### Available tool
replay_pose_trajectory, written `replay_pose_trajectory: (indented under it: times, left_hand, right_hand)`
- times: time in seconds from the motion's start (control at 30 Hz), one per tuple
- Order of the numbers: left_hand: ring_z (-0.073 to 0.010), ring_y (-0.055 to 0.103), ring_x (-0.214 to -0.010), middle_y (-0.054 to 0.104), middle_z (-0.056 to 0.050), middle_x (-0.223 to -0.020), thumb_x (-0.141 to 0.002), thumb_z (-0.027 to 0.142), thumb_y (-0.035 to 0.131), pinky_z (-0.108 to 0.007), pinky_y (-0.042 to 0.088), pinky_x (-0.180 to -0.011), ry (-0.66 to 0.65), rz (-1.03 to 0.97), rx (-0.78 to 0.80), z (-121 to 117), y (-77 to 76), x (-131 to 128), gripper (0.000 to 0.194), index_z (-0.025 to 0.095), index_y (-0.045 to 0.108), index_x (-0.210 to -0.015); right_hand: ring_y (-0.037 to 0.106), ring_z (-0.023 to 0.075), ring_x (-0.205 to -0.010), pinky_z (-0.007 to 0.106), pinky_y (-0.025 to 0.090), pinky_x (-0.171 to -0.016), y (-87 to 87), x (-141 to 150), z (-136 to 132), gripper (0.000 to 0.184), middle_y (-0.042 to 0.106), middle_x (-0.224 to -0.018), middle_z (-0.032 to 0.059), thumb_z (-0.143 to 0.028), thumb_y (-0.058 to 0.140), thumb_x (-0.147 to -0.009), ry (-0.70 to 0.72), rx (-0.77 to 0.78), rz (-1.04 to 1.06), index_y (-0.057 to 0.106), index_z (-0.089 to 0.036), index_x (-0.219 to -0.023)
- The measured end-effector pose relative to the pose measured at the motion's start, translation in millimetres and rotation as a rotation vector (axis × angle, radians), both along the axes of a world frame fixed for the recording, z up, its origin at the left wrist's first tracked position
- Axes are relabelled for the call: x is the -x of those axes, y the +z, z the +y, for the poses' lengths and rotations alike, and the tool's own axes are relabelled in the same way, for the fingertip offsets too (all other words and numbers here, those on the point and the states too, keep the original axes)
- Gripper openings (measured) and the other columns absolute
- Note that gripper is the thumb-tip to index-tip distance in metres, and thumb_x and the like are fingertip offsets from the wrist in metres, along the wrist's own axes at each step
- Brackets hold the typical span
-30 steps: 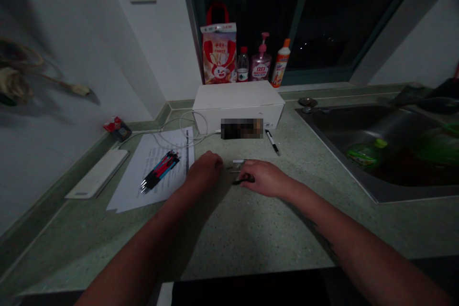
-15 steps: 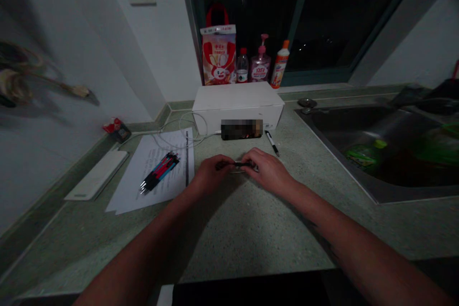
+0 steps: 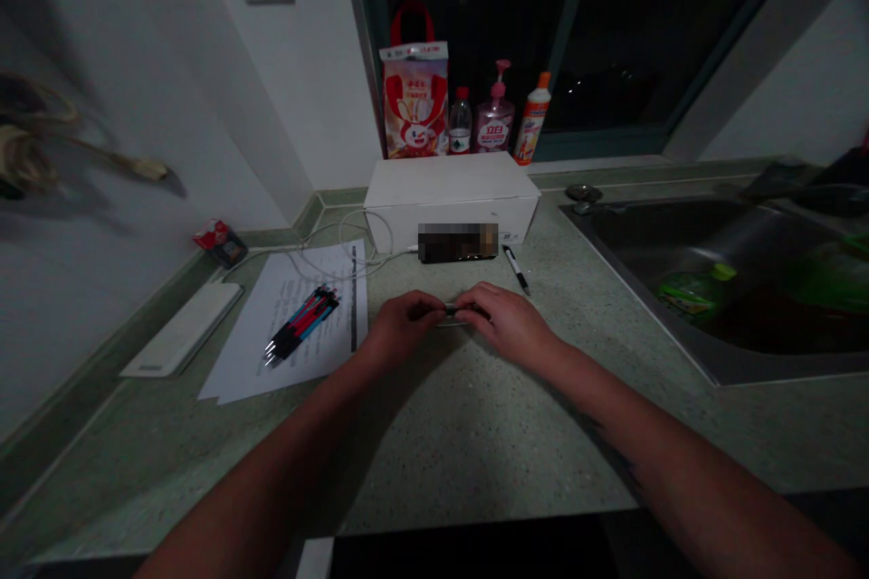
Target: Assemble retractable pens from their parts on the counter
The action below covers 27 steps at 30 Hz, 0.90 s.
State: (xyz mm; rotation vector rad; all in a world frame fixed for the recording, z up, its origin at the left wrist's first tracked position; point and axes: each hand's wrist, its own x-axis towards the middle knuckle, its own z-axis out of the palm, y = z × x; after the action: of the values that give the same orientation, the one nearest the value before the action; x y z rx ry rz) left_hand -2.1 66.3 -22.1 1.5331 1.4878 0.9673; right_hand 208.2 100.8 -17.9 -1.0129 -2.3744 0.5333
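Counter: a speckled green countertop fills the lower view, running from 9 o'clock round to 3 o'clock.
Sink: a steel sink lies at 3 o'clock, with a green packet inside it.
Box: a white cardboard box sits at 12 o'clock against the window ledge.
Papers: printed sheets lie at 10 o'clock; the small text is unreadable.
Snack bag: a red-handled bag stands behind the box, printed with a cartoon rabbit; its writing is too small to read.
Bottles: beside the bag stand a water bottle, a pink pump bottle marked 立白, and an orange-capped bottle.
Hands: the left hand and right hand meet near the middle of the counter, just in front of the box.
Fingers: the fingers of both hands curl inward, clamped together on one small piece.
Held piece: a slim pen part, dark and silver, lies crosswise between the hands at the counter's centre, mostly hidden by the fingers.
Pens: a bundle of red-and-blue pens rests on the papers; a single black-and-white pen lies at 1 o'clock.
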Motion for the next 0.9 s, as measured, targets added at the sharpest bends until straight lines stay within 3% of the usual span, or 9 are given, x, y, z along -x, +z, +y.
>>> replay_pose_trajectory:
  times: [0.1,0.27,0.43,0.57,0.63,0.73,0.83,0.9]
  left_hand:
    - [-0.0197,0.073,-0.081,0.079,-0.004,-0.086,-0.083,0.027,0.068,-0.034,0.057,-0.080,-0.002,-0.006,-0.026,0.4,-1.2,0.5,0.008,0.020,0.071,-0.086]
    - [-0.0185,0.071,-0.078,0.078,-0.004,-0.084,-0.083,0.030,0.067,-0.032,0.056,-0.077,0.009,-0.022,-0.030,0.3,0.9,0.3,0.012,0.019,0.071,-0.086]
    - [-0.0189,0.072,-0.080,0.078,-0.004,-0.086,-0.082,0.031,0.069,-0.032,0.057,-0.077,0.001,-0.038,-0.028,-1.5,3.8,-2.3,0.013,0.020,0.072,-0.086]
    - [-0.0193,0.072,-0.081,0.079,-0.005,-0.087,-0.082,0.032,0.069,-0.032,0.057,-0.077,0.002,-0.037,-0.029,-2.0,3.7,-3.1,0.013,0.020,0.071,-0.086]
    - [-0.0191,0.073,-0.081,0.079,-0.005,-0.087,-0.082,0.033,0.069,-0.031,0.057,-0.078,0.014,-0.040,-0.052,-1.3,2.5,-2.4,0.015,0.019,0.071,-0.086]
    - [-0.0185,0.072,-0.081,0.078,-0.004,-0.086,-0.081,0.031,0.069,-0.031,0.057,-0.078,0.047,-0.050,-0.071,0.3,0.7,-0.9,0.012,0.019,0.071,-0.085]
    - [-0.0181,0.071,-0.078,0.077,-0.003,-0.083,-0.081,0.029,0.070,-0.031,0.056,-0.076,0.059,-0.061,-0.061,0.8,0.9,-0.3,0.010,0.020,0.071,-0.085]
    - [-0.0181,0.071,-0.078,0.077,-0.003,-0.083,-0.081,0.029,0.070,-0.031,0.056,-0.075,0.054,-0.066,-0.056,0.5,2.1,-0.5,0.010,0.020,0.071,-0.085]
  right_hand:
    - [0.069,0.0198,-0.092,0.034,0.050,-0.084,-1.5,2.6,0.7,0.018,0.076,-0.101,0.0054,-0.021,0.054,-0.102,-0.012,0.098,0.077,0.071,-0.023,-0.104]
    - [0.063,0.0155,-0.073,0.028,0.046,-0.069,-3.7,4.1,0.1,0.024,0.072,-0.091,0.0023,-0.021,0.070,-0.091,-0.042,0.180,0.169,0.066,-0.020,-0.114]
    - [0.062,0.0158,-0.072,0.027,0.043,-0.067,-1.8,2.6,-0.2,0.006,0.069,-0.079,-0.0001,-0.025,0.063,-0.096,-0.068,0.185,0.173,0.067,-0.020,-0.097]
    - [0.065,0.0166,-0.072,0.028,0.044,-0.069,-1.0,2.8,1.4,0.022,0.070,-0.075,0.0010,-0.029,0.056,-0.101,-0.067,0.210,0.134,0.067,-0.020,-0.084]
    - [0.065,0.0162,-0.072,0.028,0.044,-0.069,-2.0,3.3,1.5,0.010,0.072,-0.080,0.0007,-0.030,0.063,-0.097,-0.077,0.216,0.162,0.068,-0.021,-0.096]
    - [0.064,0.0156,-0.072,0.027,0.045,-0.067,-2.9,3.7,0.5,0.023,0.073,-0.088,0.0005,-0.024,0.071,-0.089,-0.097,0.199,0.201,0.064,-0.022,-0.112]
    - [0.063,0.0160,-0.071,0.027,0.044,-0.066,-0.9,3.1,0.0,0.007,0.070,-0.081,0.0005,-0.023,0.064,-0.094,-0.097,0.177,0.156,0.066,-0.021,-0.101]
    - [0.064,0.0165,-0.072,0.028,0.044,-0.068,0.7,2.6,0.2,0.012,0.071,-0.080,0.0016,-0.025,0.057,-0.099,-0.087,0.181,0.121,0.067,-0.020,-0.093]
